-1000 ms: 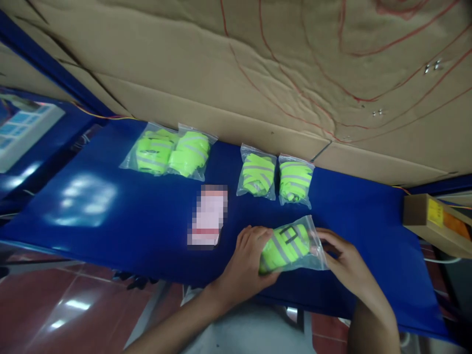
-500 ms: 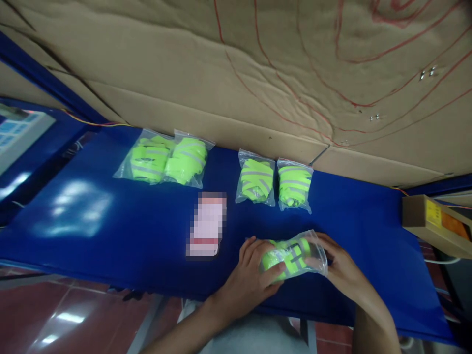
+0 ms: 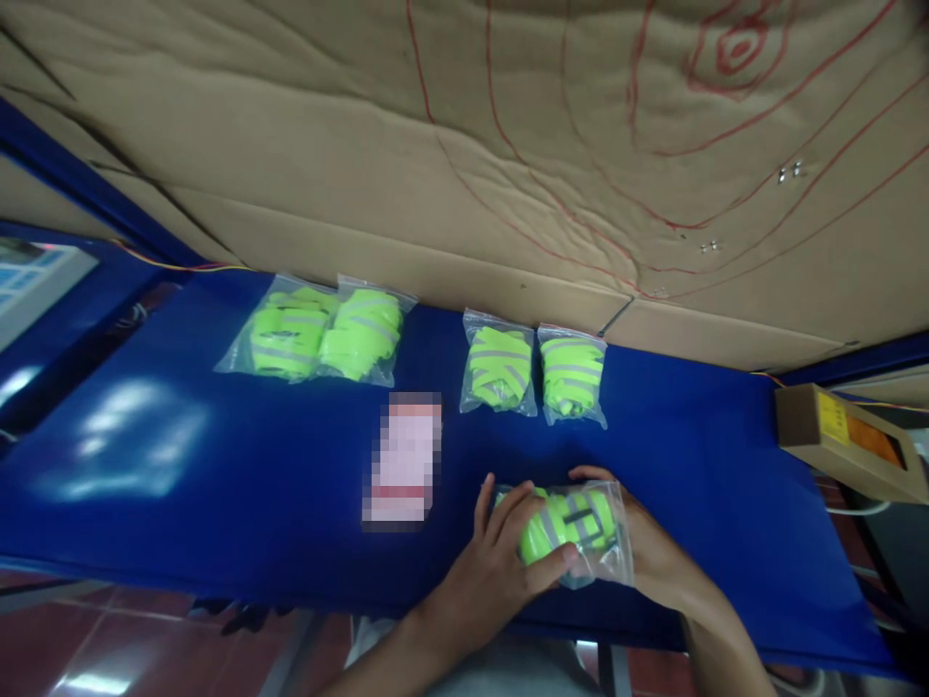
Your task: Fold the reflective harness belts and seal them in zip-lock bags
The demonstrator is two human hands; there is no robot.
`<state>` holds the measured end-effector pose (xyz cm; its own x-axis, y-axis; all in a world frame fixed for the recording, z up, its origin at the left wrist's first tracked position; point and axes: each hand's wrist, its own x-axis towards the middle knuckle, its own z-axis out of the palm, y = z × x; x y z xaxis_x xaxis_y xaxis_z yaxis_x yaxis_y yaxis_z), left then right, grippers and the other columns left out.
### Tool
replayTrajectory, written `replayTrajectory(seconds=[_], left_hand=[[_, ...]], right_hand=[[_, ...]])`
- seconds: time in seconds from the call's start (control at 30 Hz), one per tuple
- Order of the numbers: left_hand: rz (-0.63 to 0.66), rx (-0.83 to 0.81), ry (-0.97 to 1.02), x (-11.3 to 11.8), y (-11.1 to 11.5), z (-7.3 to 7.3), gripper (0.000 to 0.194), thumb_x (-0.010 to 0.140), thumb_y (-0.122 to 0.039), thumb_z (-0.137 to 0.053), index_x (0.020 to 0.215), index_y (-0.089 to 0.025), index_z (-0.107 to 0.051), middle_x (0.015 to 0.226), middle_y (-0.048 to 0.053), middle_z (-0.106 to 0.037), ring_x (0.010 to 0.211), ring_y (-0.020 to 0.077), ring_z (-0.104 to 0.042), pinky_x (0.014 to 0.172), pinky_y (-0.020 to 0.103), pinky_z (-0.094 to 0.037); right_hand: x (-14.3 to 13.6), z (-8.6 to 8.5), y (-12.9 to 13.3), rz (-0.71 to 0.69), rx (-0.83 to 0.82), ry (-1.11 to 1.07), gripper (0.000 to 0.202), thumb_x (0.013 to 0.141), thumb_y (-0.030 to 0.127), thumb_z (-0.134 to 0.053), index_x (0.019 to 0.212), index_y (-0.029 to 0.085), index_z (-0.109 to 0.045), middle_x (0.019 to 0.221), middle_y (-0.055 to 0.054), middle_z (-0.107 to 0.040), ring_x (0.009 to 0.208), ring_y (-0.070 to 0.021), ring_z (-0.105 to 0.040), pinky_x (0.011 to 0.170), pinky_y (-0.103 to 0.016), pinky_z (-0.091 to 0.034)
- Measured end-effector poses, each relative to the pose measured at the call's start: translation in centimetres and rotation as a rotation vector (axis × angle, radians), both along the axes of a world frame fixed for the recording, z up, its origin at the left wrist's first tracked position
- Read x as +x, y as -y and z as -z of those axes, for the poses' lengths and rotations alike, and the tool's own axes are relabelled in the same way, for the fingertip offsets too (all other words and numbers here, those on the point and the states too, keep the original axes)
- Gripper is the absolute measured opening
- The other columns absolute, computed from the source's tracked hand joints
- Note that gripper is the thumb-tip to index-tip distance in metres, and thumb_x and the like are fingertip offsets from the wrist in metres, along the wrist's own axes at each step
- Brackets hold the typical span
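Right hand (image 3: 647, 544) seemingly farther behind bag (image 3: 577, 528)

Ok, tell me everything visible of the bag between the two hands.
The bag looks like clear, creased plastic around a fluorescent yellow-green bundle with grey bands and a dark, angular piece uppermost. It lies left to right over the near part of the blue table; contact with it is hidden. The left-hand grip spans its left end, thumb along the near side; the right-hand grip is at its right end, partly behind it. Its seal state is unclear.
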<state>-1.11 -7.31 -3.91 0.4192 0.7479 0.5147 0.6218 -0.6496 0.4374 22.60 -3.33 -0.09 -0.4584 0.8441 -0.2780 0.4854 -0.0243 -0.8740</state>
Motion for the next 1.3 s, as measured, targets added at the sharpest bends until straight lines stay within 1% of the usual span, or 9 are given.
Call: replayTrajectory(seconds=[0.13, 0.23, 0.4, 0.63, 0.8, 0.93, 1.07, 1.2, 1.3], left_hand=[[0.024, -0.060, 0.000, -0.3, -0.2, -0.2, 0.051, 0.082, -0.021, -0.079, 0.126, -0.029, -0.055, 0.128, 0.011, -0.057, 0.134, 0.0320, -0.052, 0.113, 0.069, -0.039], [0.039, -0.031, -0.029, -0.9, -0.7, -0.6, 0.053, 0.083, -0.010, -0.072, 0.129, -0.027, -0.053, 0.130, 0.013, -0.056, 0.132, 0.0297, -0.054, 0.112, 0.062, -0.044], [-0.086, 0.071, -0.131, -4.2, -1.9, -2.4, 0.058, 0.087, 0.003, -0.058, 0.135, -0.028, -0.050, 0.125, 0.012, -0.060, 0.122, 0.0240, -0.060, 0.109, 0.054, -0.048], [-0.688, 0.131, -0.188, -14.8, -4.1, -6.3, 0.058, 0.087, -0.049, -0.071, 0.138, -0.027, -0.055, 0.121, 0.009, -0.067, 0.110, 0.0309, -0.067, 0.096, 0.047, -0.057], [-1.138, -0.305, -0.235, -20.3, -3.0, -6.1, 0.079, 0.088, -0.071, -0.052, 0.152, -0.025, -0.043, 0.143, 0.019, -0.054, 0.132, 0.0450, -0.055, 0.101, 0.065, -0.049], [-1.118, -0.454, -0.278, -21.4, -2.7, -5.0, 0.084, 0.091, -0.065, -0.051, 0.158, -0.018, -0.031, 0.152, 0.023, -0.048, 0.141, 0.0443, -0.047, 0.109, 0.067, -0.041], [-1.114, -0.276, -0.209, -21.1, -3.1, -5.3, 0.085, 0.090, -0.061, -0.056, 0.157, -0.015, -0.035, 0.153, 0.024, -0.047, 0.141, 0.0451, -0.046, 0.112, 0.065, -0.039], [-1.105, -0.081, -0.084, -19.1, -2.7, -6.1, 0.084, 0.088, -0.058, -0.060, 0.151, -0.004, -0.045, 0.148, 0.027, -0.050, 0.141, 0.0456, -0.045, 0.116, 0.059, -0.038], [-1.138, -0.096, 0.142, -14.7, -1.4, -5.9, 0.072, 0.085, -0.060, -0.064, 0.138, -0.011, -0.060, 0.137, 0.020, -0.061, 0.134, 0.0444, -0.051, 0.116, 0.061, -0.037]], right_hand=[[-1.5, 0.2, 0.4, 0.093, -0.045, -0.095, 0.045, 0.076, 0.043, -0.084, 0.110, 0.018, -0.071, 0.116, -0.011, -0.069, 0.096, -0.0242, -0.070, 0.081, -0.031, -0.060], [-0.8, -0.1, 0.2, 0.221, -0.102, -0.201, 0.053, 0.070, 0.042, -0.089, 0.114, 0.017, -0.069, 0.108, -0.010, -0.073, 0.092, -0.0243, -0.072, 0.077, -0.030, -0.060], [3.1, -0.1, -0.1, 0.673, -0.082, -0.348, 0.061, 0.069, 0.043, -0.089, 0.120, 0.019, -0.068, 0.102, -0.010, -0.076, 0.089, -0.0269, -0.074, 0.074, -0.034, -0.062], [4.8, 1.6, 1.3, 0.948, 0.000, -0.505, 0.045, 0.079, 0.041, -0.080, 0.118, 0.023, -0.068, 0.100, -0.009, -0.075, 0.072, -0.0250, -0.072, 0.059, -0.035, -0.062], [3.4, 2.5, 1.9, 1.059, 0.056, -0.430, 0.051, 0.066, 0.039, -0.090, 0.105, 0.018, -0.063, 0.089, -0.004, -0.074, 0.074, -0.0223, -0.071, 0.062, -0.031, -0.060], [1.6, 2.1, 2.2, 0.993, 0.389, -0.001, 0.042, 0.069, 0.040, -0.089, 0.092, 0.018, -0.063, 0.078, -0.001, -0.072, 0.063, -0.0170, -0.067, 0.054, -0.022, -0.054], [0.8, 2.4, 2.6, 0.737, 0.873, 0.115, 0.036, 0.076, 0.028, -0.084, 0.105, 0.021, -0.064, 0.111, -0.010, -0.076, 0.098, -0.0273, -0.075, 0.078, -0.033, -0.063], [1.6, 3.2, 3.0, 0.380, 0.983, 0.181, 0.037, 0.087, 0.019, -0.070, 0.123, 0.021, -0.064, 0.132, -0.014, -0.068, 0.117, -0.0303, -0.070, 0.090, -0.039, -0.064], [1.8, 2.8, 3.0, 0.228, 1.058, 0.272, 0.038, 0.091, 0.012, -0.061, 0.129, 0.020, -0.063, 0.130, -0.014, -0.069, 0.124, -0.0297, -0.065, 0.093, -0.039, -0.063]])
